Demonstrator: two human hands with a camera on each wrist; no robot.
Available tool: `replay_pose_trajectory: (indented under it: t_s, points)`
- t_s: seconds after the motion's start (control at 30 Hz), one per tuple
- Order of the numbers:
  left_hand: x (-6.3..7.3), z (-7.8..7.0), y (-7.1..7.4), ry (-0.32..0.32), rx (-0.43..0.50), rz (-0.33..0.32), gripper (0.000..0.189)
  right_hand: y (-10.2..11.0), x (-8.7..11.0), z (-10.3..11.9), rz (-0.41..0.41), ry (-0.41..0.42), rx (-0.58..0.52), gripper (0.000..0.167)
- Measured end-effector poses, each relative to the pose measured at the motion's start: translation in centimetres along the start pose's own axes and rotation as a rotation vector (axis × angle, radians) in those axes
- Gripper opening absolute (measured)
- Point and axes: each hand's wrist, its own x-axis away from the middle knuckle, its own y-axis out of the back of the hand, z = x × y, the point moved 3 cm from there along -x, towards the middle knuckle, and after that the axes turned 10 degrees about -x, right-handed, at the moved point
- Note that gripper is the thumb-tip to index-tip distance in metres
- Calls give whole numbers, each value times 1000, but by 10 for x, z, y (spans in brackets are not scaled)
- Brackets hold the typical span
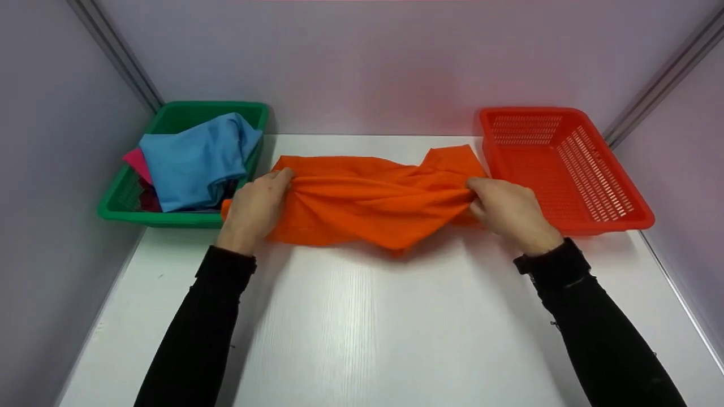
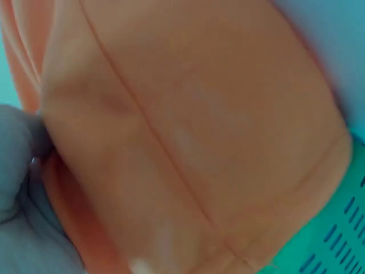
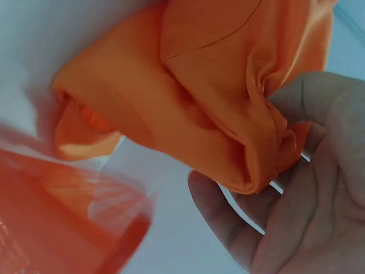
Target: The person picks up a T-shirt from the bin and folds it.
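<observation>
An orange T-shirt (image 1: 362,198) is stretched sideways in folds over the back of the white table, its lower middle sagging. My left hand (image 1: 257,209) pinches its left end beside the green basket. At the other end, my right hand (image 1: 509,212) pinches the bunched cloth near the red basket. Up close in the left wrist view, a seam runs down the orange fabric (image 2: 188,120) and thumb and fingers grip its edge. The right wrist view has the gathered orange fabric (image 3: 251,131) between thumb and fingers, with a loose fold hanging beyond.
At the back left stands a green basket (image 1: 161,221) with a light blue cloth (image 1: 195,161) on top and pink cloth (image 1: 137,164) under it. The red basket (image 1: 571,169) stands at the back right. Panels enclose the table (image 1: 362,328) at back and sides.
</observation>
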Motion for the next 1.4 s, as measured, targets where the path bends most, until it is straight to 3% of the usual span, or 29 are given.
replay_pose_trajectory:
  t_s: [0.13,0.23,0.33,0.43,0.53,0.67,0.8,0.87,0.97,1.07,1.2,1.33,1.4]
  points:
    - [-3,-12,-7,-37,-55,-98,34,-10,-5,-2,-183,31,30,24]
    - [1,-25,-14,-160,-28,-68,32,-23,0,6,-265,92,10,24]
    - [11,-37,-23,-304,51,79,34,-42,12,21,-199,133,-54,16]
    - [22,-45,-35,-390,90,231,46,-65,23,36,-65,126,-115,17]
    - [28,-51,-47,-436,45,288,60,-88,30,51,45,92,-147,28]
    - [32,-56,-57,-447,-50,269,64,-109,30,67,86,46,-124,46]
    - [32,-58,-60,-453,-103,196,49,-124,24,76,20,47,-37,62]
    - [32,-58,-61,-460,-118,146,40,-127,20,78,-18,56,-12,53]
    - [32,-57,-62,-448,-112,73,30,-126,13,77,-44,51,-12,27]
    - [31,-56,-59,-398,-91,11,21,-115,7,71,-37,7,-37,13]
    - [25,-54,-48,-335,-87,-53,15,-87,0,58,-85,-29,-51,12]
    - [20,-50,-38,-303,-98,-86,20,-55,-5,45,-177,-39,-44,12]
    - [18,-46,-33,-271,-98,-68,23,-40,-7,39,-219,-55,-54,14]
